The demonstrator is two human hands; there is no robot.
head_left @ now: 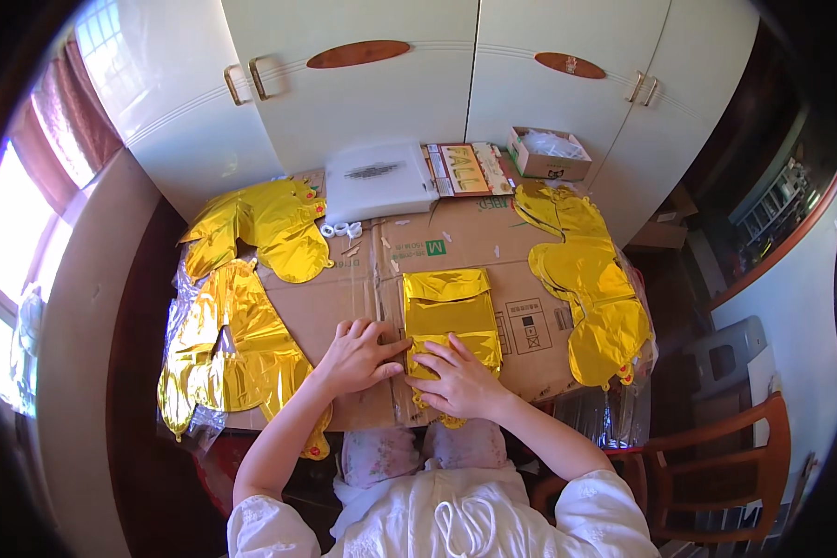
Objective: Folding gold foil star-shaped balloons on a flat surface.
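A gold foil balloon (451, 321) lies folded into a flat, rectangular packet on the cardboard in front of me, with a folded-over strip along its far edge. My right hand (460, 379) rests palm down on its near part, fingers spread over the foil. Beside its left edge, my left hand (358, 358) sits on the cardboard with fingers apart, the index finger reaching to the foil. Crinkled foil pokes out beneath my right hand toward the table's near edge. Neither hand is visibly gripping anything.
Flat gold foil balloons lie at the left front (237, 339), left back (274, 228) and right (586, 288) of the cardboard sheet (344, 307). Along the back stand white plastic bags (377, 186), a printed card packet (470, 170) and an open box (549, 163). White ribbon rolls (341, 230) lie nearby.
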